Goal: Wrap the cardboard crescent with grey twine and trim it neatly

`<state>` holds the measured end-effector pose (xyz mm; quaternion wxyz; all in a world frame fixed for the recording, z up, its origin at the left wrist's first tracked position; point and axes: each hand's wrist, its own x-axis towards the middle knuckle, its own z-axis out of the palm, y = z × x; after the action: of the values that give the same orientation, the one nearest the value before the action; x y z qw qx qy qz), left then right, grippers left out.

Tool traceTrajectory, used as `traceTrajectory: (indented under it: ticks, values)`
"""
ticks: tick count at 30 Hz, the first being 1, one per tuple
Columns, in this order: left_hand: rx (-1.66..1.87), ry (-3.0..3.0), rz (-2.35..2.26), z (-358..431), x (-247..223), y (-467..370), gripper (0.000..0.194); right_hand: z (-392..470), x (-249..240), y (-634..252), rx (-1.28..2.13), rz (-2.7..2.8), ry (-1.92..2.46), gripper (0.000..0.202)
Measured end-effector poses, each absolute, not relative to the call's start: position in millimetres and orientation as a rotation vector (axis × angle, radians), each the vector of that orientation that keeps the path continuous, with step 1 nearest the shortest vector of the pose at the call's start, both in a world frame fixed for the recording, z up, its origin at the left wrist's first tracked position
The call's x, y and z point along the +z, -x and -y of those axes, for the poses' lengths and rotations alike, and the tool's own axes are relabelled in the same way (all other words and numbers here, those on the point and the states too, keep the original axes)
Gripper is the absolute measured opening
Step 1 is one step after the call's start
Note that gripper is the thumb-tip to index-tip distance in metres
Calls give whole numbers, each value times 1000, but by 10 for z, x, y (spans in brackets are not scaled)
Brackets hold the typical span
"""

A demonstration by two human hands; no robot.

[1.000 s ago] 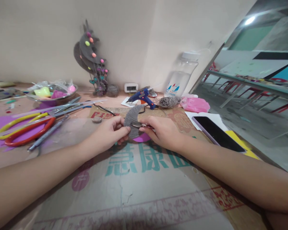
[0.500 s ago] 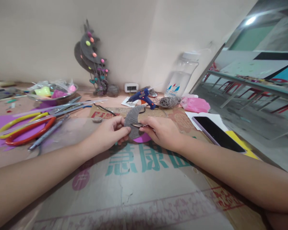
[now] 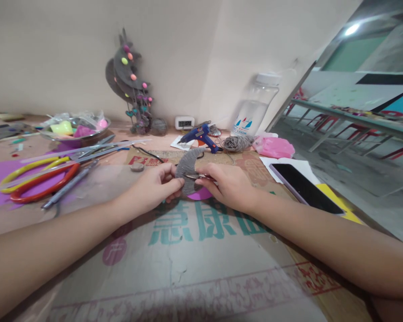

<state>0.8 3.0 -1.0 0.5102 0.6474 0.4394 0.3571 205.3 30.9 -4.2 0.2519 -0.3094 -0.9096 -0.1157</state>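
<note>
Apparently yarn-wound, the ribbed grey crescent fills left grip.

Hands at gray crescent, glue gun behind.

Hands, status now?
Left hand: closed, holding the gray crescent by its left edge.
Right hand: closed, pinching a thin tool over the crescent.

Rough yarn-covered crescent, glossy phone, plastic glue gun
</note>
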Motion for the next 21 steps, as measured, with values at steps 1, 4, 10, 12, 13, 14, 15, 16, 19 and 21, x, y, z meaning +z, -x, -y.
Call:
traceTrajectory:
  ticks: [1, 4, 10, 12, 13, 14, 15, 16, 19, 21]
  values:
    - [860, -1553, -1056, -30, -11, -12, 8, -307, -38, -2052, -319, 2480, 840, 24]
    - [860, -1544, -1059, -34, -16, -23, 8, -299, -28, -2045, -325, 2494, 850, 24]
    - [862, -1537, -1043, -38, -22, -23, 8, -310, -31, -2044, -320, 2508, 839, 24]
    - [861, -1531, -1047, -36, -20, -22, 8, -313, -34, -2046, -318, 2504, 839, 24]
    - [859, -1528, -1050, -36, -19, -21, 8, -313, -35, -2047, -317, 2502, 841, 24]
    - [857, -1527, -1054, -35, -19, -20, 8, -311, -35, -2047, -316, 2501, 846, 24]
    - [857, -1528, -1057, -35, -19, -20, 8, -310, -35, -2047, -314, 2500, 851, 23]
    - [857, -1532, -1058, -35, -20, -19, 8, -309, -36, -2048, -311, 2498, 853, 23]
    - [868, -1539, -1057, -38, -24, -15, 8, -312, -46, -2053, -293, 2476, 840, 23]
    - [870, -1540, -1059, -41, -27, -14, 8, -319, -56, -2061, -286, 2446, 824, 24]
